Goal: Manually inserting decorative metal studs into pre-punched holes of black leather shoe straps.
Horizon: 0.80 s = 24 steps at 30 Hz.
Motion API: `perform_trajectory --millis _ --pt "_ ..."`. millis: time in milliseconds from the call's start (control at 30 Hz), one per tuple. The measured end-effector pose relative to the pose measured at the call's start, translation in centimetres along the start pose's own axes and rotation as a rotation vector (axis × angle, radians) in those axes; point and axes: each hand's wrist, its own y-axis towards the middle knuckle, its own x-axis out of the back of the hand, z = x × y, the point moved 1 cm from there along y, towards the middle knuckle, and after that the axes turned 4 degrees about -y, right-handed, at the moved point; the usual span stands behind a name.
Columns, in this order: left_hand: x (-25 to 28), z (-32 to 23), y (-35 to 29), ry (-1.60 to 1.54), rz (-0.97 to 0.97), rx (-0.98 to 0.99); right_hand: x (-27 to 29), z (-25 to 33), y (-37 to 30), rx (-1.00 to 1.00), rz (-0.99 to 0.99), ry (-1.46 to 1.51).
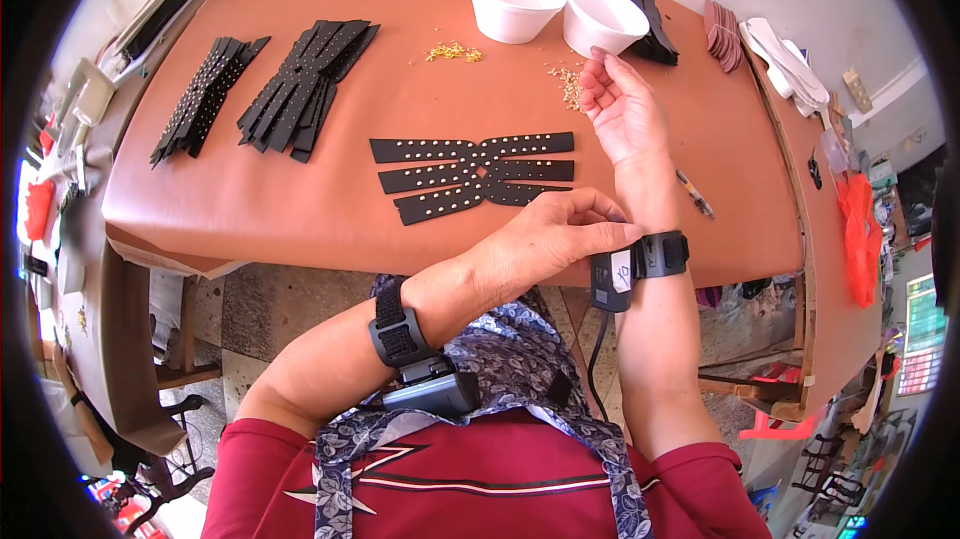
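- Plainly, the dark box (604,291) sits at my right wrist, beside its strap (664,254), with a cable (598,359) hanging from its lower end.
- My left hand (562,239) has thumb and fingers bent over the box's top edge; whether they pinch it, I cannot tell.
- My right hand (628,111) is loosely curled, holding nothing, near a white bowl (605,24).
- I'd judge the box light, hard and smooth: best held by its sides, sparing the cable.
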Motion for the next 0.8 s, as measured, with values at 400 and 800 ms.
perform_trajectory --millis 400,800 --pt "-0.1 0.3 -0.7 0.138 0.236 -0.043 0.5 -0.8 -0.3 0.080 -0.093 -0.009" --pt "0.2 -2.7 -0.9 0.425 0.041 -0.114 -4.6 -1.7 -1.5 0.392 -0.086 -1.122"
